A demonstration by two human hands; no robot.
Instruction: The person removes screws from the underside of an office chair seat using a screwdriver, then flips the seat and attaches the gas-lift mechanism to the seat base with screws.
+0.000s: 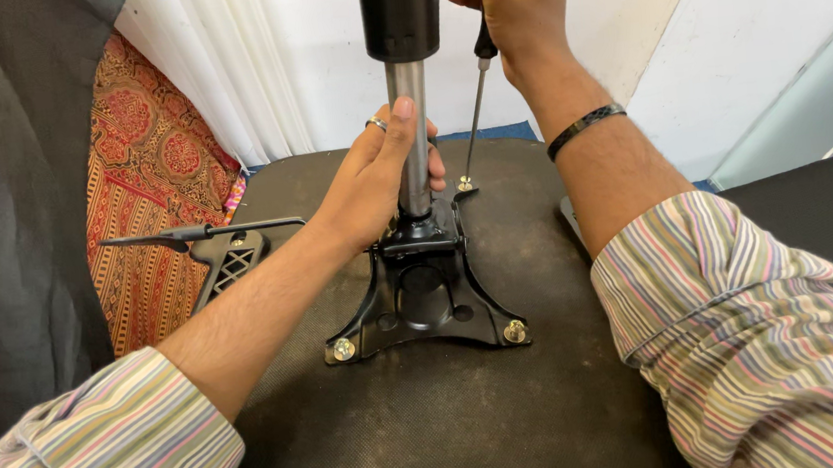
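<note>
Striped sleeves (747,336) are seen lowest; the metal pole (412,139), mid-frame, is gripped by the left hand (377,182); the screwdriver (477,108) is wrapped by the right hand (512,10); the black plate (424,299) looks heavy and stiff, best held by the pole.

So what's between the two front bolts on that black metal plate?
In the head view, only the plate's own black metal runs between the left bolt and the right bolt; nothing else lies there.

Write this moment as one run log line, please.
left hand: wrapped around chrome column | right hand: screwdriver on far bolt | black mounting plate: two near bolts in
</note>
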